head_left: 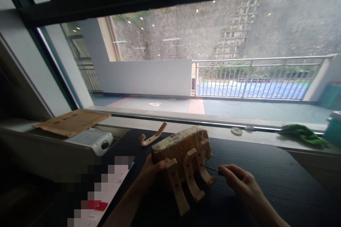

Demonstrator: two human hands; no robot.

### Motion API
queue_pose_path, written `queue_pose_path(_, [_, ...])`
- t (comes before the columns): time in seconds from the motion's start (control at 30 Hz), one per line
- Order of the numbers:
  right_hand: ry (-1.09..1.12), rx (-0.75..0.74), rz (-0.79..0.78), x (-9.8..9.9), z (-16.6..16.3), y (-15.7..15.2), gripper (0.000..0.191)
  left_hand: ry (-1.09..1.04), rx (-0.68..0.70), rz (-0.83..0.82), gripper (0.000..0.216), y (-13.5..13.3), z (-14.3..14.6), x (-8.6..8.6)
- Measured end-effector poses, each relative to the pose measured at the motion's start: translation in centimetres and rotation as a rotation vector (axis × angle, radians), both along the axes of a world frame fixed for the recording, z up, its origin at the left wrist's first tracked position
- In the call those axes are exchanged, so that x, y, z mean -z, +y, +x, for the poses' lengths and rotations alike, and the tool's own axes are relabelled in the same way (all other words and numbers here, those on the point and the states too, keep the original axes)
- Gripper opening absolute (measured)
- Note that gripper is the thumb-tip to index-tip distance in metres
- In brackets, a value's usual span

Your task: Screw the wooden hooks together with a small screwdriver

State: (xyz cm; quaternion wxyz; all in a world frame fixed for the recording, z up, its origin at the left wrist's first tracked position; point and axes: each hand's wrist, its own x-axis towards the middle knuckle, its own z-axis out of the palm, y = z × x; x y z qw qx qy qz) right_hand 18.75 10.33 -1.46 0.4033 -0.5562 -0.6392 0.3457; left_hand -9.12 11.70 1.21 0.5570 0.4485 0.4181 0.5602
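My left hand point(154, 166) is closed around the left end of a wooden block point(177, 149), whose top looks covered in wrinkled clear film. On the block's near face sit three curved wooden hooks with dark screw holes: a left hook point(176, 181), a middle hook point(190, 173) and a right hook point(201, 163). Between the fingers of my right hand point(238, 176) is a screwdriver point(213, 169) with a dark handle. Its thin shaft points left, the tip at the right hook. Whether the tip sits in a screw cannot be made out.
Another wooden hook point(153, 139) lies on the dark table point(255, 159) behind the block. A tape roll point(236, 131) and a green cloth point(303, 135) rest along the windowsill. At left are a cardboard envelope point(71, 120), a white appliance point(92, 140) and a partly blurred paper point(112, 188).
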Motion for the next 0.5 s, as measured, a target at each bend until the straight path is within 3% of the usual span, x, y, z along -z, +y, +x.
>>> queue_pose_path(0.17, [-0.257, 0.008, 0.170, -0.8, -0.1, -0.8, 0.029, -0.013, 0.060, 0.017, 0.033, -0.3, 0.2, -0.6])
queue_pose_path(0.37, [-0.595, -0.101, 0.575, -1.2, -0.1, -1.6, 0.022, 0.035, 0.040, 0.011, 0.030, 0.0, 0.0, -0.4])
queue_pose_path(0.5, [-0.515, -0.118, 0.558, -0.6, -0.4, -1.5, 0.024, 0.017, 0.028, 0.013, 0.033, -0.1, 0.1, -0.2])
